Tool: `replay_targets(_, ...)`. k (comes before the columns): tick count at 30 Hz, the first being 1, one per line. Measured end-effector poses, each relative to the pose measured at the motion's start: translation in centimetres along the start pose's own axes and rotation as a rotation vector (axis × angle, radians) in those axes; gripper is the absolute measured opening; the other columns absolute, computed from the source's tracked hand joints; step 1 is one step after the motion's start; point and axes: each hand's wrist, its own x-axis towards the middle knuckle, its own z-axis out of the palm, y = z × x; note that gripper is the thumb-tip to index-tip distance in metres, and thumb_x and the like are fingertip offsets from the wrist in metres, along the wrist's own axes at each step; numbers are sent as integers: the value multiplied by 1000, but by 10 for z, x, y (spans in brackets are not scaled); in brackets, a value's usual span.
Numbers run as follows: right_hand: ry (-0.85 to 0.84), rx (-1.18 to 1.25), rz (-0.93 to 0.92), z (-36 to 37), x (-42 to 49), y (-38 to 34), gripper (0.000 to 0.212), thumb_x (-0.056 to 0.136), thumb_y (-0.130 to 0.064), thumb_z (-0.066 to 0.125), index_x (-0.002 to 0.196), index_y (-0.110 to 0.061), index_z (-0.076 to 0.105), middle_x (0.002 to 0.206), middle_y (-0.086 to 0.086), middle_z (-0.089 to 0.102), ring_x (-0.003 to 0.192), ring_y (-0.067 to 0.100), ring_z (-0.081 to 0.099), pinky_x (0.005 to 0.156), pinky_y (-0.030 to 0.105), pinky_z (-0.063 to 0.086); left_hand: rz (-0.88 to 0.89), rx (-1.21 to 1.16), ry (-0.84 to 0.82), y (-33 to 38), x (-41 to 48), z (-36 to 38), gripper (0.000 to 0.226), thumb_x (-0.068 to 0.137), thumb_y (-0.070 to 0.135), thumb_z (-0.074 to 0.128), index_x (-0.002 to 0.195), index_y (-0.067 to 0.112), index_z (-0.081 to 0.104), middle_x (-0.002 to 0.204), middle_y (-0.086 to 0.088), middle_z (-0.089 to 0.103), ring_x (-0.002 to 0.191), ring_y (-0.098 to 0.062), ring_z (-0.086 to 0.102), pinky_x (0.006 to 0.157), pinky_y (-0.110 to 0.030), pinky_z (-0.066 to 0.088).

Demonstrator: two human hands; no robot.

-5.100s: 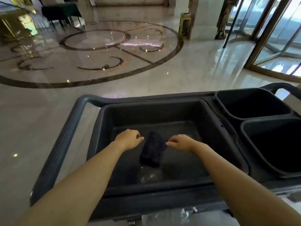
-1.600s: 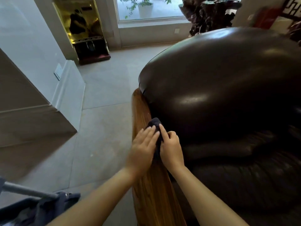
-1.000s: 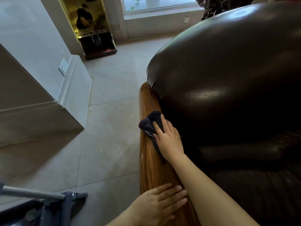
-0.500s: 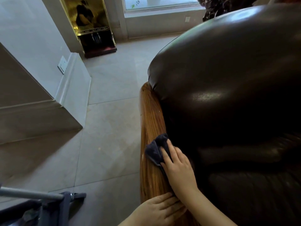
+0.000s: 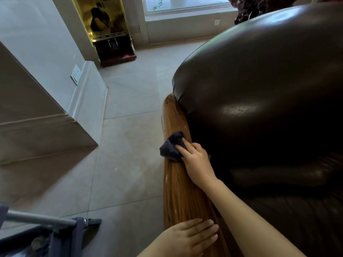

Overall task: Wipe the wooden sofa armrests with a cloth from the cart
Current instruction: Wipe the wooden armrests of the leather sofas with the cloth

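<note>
A long wooden armrest (image 5: 178,190) runs from the bottom centre up to the dark leather sofa back (image 5: 263,86). My right hand (image 5: 196,162) presses a dark blue cloth (image 5: 171,147) onto the armrest about halfway along, fingers laid over the cloth. My left hand (image 5: 187,238) lies flat on the near end of the armrest, fingers spread, holding nothing. A corner of the cart (image 5: 48,236) shows at the bottom left.
Pale floor tiles (image 5: 126,164) lie left of the armrest. A white wall corner with a skirting and a socket plate (image 5: 75,76) juts in at the left. A gold-framed cabinet (image 5: 109,30) stands by the far window. The sofa's leather seat (image 5: 289,219) fills the right.
My right hand has slid the cloth back up the armrest, away from me, after sliding towards me half a second ago. My left hand stays flat on the near end.
</note>
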Motion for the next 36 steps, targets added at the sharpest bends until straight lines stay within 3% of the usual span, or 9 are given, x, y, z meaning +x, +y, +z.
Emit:
replay_targets(3,-23,86,-15,-7,-36,-2,41,91,-15,53,131,-22,47,145,9,42,125,33,40,102,49,36,-31,8,-45,9,2,3,48,98,41,31,141,20,27,147,9,36,137,-11,25,117,-34,12)
replay_targets(9,-53,87,-89,-21,-91,-5,42,84,-12,62,124,-23,54,140,3,50,112,29,53,92,44,46,-112,-115,84,18,4,7,49,100,25,-1,142,24,24,146,10,38,136,-8,25,115,-37,-5)
replay_targets(11,-67,110,-100,-24,-103,-6,40,86,-16,59,125,-25,53,140,2,49,113,28,53,92,44,45,-96,-154,210,16,5,3,46,101,28,5,140,29,29,143,14,41,134,-4,28,115,-35,3)
replay_targets(14,-94,159,-101,-27,-111,-4,39,89,-19,54,127,-28,51,144,0,44,118,27,48,97,46,43,-114,-446,565,6,2,-15,31,93,33,41,122,29,48,126,11,58,122,-6,45,105,-26,35)
replay_targets(17,-124,201,-105,-29,-115,-3,46,94,-23,48,136,-37,36,149,-5,35,126,18,36,107,39,33,-353,-757,791,-16,-2,-34,28,83,21,52,111,19,54,116,3,53,109,-11,46,102,-23,36)
replay_targets(22,-165,151,-150,-31,-121,-1,42,96,-20,44,135,-32,37,151,-5,31,139,16,19,116,40,21,-428,-634,459,-52,-1,-37,64,89,25,45,146,22,16,153,6,13,142,-9,2,116,-36,-1)
replay_targets(26,-136,203,-86,-26,-132,-3,55,95,-15,47,141,-34,23,157,-10,9,142,6,4,116,29,13,-506,-601,420,-52,-1,-30,68,86,35,43,146,22,15,154,1,22,142,-15,15,113,-30,8)
replay_targets(32,6,205,134,-21,-146,-19,54,89,-8,56,138,-19,35,146,0,38,134,12,34,112,34,34,-639,-514,366,-43,3,-40,62,82,34,53,138,18,33,134,0,46,123,-19,38,106,-33,31)
replay_targets(36,27,64,117,-34,-161,-29,54,62,-8,83,111,-16,61,108,3,67,99,16,65,79,27,58,-658,-476,236,-22,-3,-58,32,83,30,54,114,21,50,115,1,54,105,-19,44,95,-31,36)
